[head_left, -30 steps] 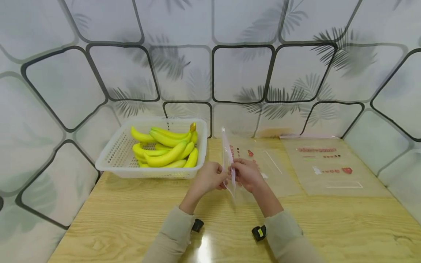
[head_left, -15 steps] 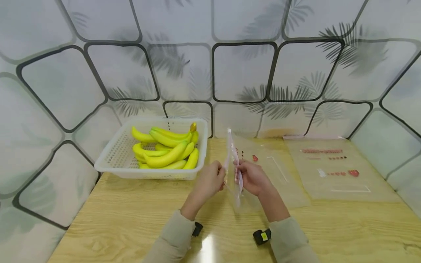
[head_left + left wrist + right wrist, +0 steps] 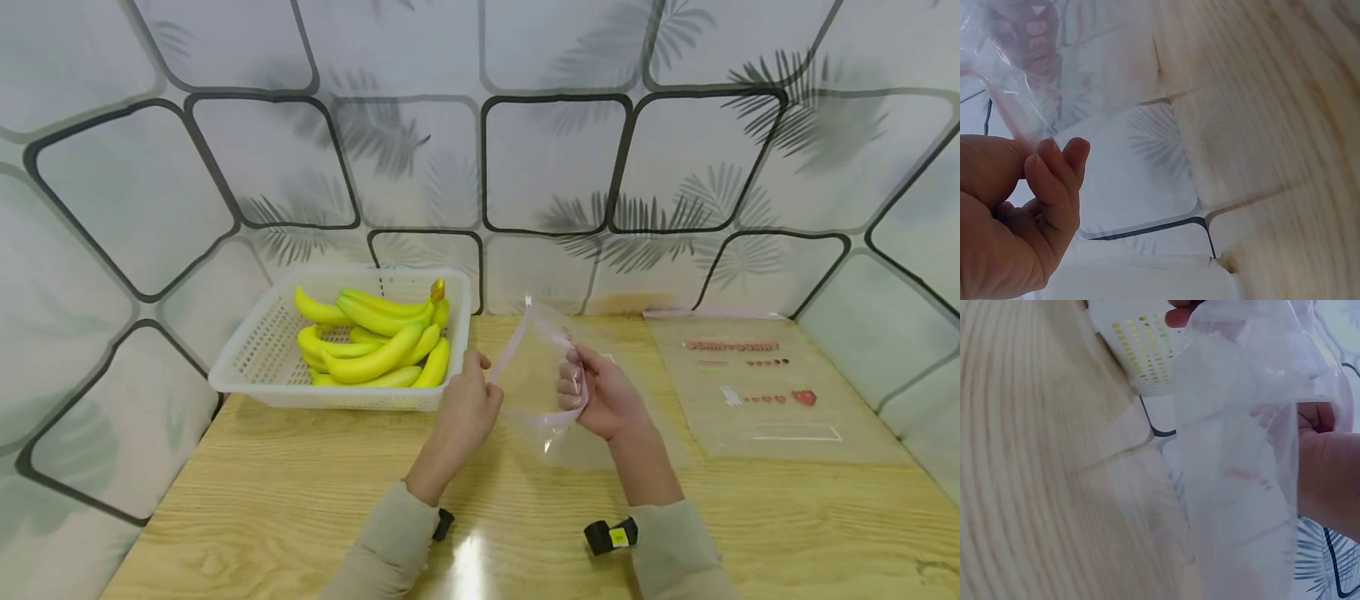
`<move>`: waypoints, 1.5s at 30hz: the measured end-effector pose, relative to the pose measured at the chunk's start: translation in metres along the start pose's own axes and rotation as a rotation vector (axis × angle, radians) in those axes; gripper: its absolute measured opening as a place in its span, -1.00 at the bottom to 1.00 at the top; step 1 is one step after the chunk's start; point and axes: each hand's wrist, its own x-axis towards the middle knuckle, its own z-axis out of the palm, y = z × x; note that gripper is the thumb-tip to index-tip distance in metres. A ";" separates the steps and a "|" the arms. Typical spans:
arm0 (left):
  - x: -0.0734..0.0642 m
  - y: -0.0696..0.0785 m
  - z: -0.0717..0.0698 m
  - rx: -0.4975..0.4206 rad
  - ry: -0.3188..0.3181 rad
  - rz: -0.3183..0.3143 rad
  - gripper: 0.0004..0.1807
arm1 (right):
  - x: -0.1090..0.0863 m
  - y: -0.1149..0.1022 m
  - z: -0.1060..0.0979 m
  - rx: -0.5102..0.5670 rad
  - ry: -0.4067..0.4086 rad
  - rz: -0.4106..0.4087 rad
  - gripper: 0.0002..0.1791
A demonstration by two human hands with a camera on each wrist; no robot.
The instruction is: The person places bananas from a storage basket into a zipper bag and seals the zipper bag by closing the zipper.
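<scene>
Right now, your left hand (image 3: 467, 402) pinches the pink edge of the clear bag (image 3: 534, 379) between thumb and forefinger, and your right hand (image 3: 611, 396) has its fingers curled over the opposite edge. The bag's mouth gapes between your two sets of fingers. Just beyond your left fingers sits the white basket (image 3: 330, 398) of bananas (image 3: 375, 358); right of your right fingers, another bag (image 3: 738, 425) lies flat on the table (image 3: 300, 492).

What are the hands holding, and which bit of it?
A bag, by its pink rim: the left fingers pinch one side, the right fingers grip the other.
</scene>
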 end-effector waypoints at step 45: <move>0.005 -0.008 -0.065 -0.058 0.166 0.049 -0.76 | -0.006 0.006 0.029 0.096 0.317 -0.059 -0.49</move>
